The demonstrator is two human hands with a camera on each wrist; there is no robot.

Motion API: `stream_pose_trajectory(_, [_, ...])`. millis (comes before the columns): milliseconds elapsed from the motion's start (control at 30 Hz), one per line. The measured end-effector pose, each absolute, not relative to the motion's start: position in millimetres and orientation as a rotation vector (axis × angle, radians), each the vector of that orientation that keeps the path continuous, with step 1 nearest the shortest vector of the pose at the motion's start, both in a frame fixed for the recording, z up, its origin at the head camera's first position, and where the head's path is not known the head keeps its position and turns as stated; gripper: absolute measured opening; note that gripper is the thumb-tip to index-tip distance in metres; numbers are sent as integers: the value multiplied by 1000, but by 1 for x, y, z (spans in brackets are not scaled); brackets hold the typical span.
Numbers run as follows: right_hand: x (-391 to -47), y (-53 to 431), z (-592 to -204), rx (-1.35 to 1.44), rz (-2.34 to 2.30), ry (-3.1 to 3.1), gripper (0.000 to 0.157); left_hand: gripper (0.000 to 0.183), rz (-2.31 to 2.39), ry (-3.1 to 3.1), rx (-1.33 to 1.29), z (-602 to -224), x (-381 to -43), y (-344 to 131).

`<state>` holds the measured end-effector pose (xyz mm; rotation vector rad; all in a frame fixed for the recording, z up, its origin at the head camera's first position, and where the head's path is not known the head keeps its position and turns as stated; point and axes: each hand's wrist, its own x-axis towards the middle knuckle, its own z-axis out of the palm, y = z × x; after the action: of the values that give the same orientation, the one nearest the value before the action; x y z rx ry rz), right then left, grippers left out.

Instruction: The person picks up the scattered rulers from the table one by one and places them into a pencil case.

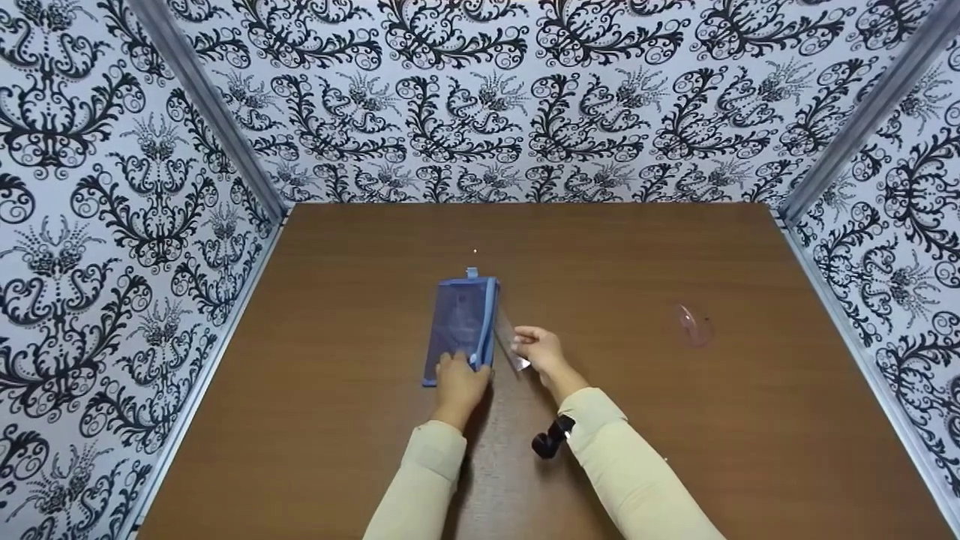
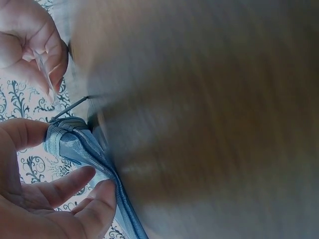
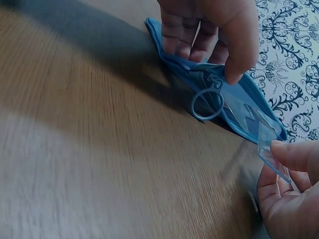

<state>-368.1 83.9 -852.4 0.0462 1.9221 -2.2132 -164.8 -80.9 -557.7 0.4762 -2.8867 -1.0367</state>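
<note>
A blue mesh zip pouch (image 1: 459,319) is held at its near end by my left hand (image 1: 461,384). In the right wrist view its mouth gapes, with a ring-shaped zipper pull (image 3: 208,104) hanging from the near end and clear angular pieces (image 3: 244,113) visible inside. My right hand (image 1: 541,351) pinches a clear flat ruler-like strip (image 1: 511,341) between thumb and fingers. The strip slants along the pouch's right side, its far end at the pouch's open edge; how far it reaches inside is hidden. In the left wrist view, left-hand fingers (image 2: 75,186) grip the pouch's edge.
A pinkish see-through curved piece (image 1: 696,326) lies on the brown wooden table (image 1: 360,247), right of the hands. A black wrist-camera mount (image 1: 551,439) hangs below the right sleeve. Patterned walls (image 1: 480,97) enclose the table at the back and sides.
</note>
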Motion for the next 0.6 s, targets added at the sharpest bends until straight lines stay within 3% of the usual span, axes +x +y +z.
stream_pose_trajectory(167, [-372, 77, -857, 68, -2165, 1942, 54, 47, -1038, -2871, 466, -558, -165, -81])
stream_pose_trajectory(467, [-349, 61, -806, 75, -2131, 1976, 50, 47, -1042, -2864, 463, -559, -166, -81])
stream_pose_trajectory(600, [-358, 55, -821, 82, -2107, 1994, 49, 48, -1049, -2858, 461, -558, -165, -81])
